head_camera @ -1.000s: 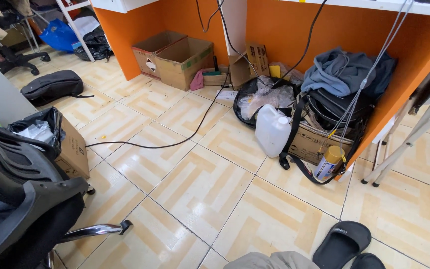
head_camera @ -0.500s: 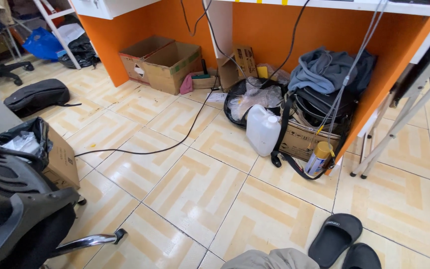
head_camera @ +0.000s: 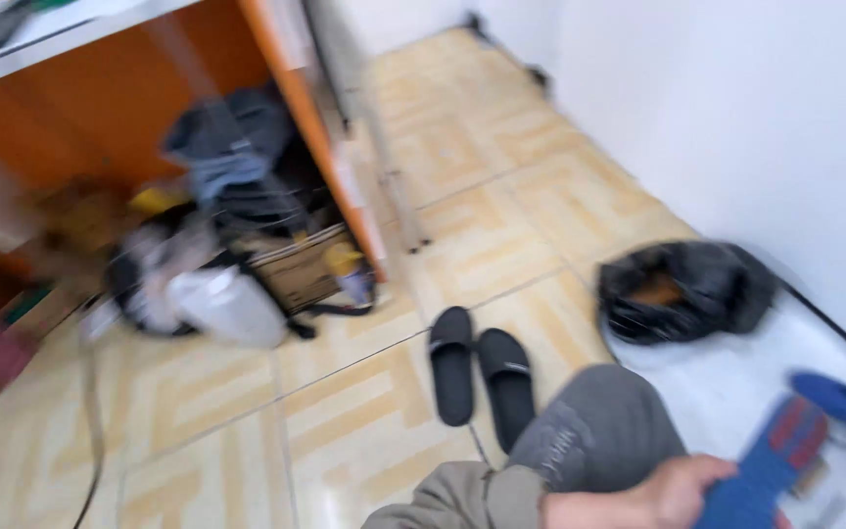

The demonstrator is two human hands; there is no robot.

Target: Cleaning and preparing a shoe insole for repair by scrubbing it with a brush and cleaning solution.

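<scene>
A hand [head_camera: 653, 495] at the bottom edge grips a flat blue object with a red patch [head_camera: 771, 465], fingers curled around its near end; blur hides which hand it is. Both lie just right of the grey-trousered knee [head_camera: 599, 431]. A pair of black slippers [head_camera: 482, 372] sits beyond the knee, a crumpled black plastic bag [head_camera: 687, 289] further right.

Motion is smearing the whole view; the hand [head_camera: 653, 497] is running off the bottom edge, its grip on the blue thing [head_camera: 761, 470] unreadable.
</scene>
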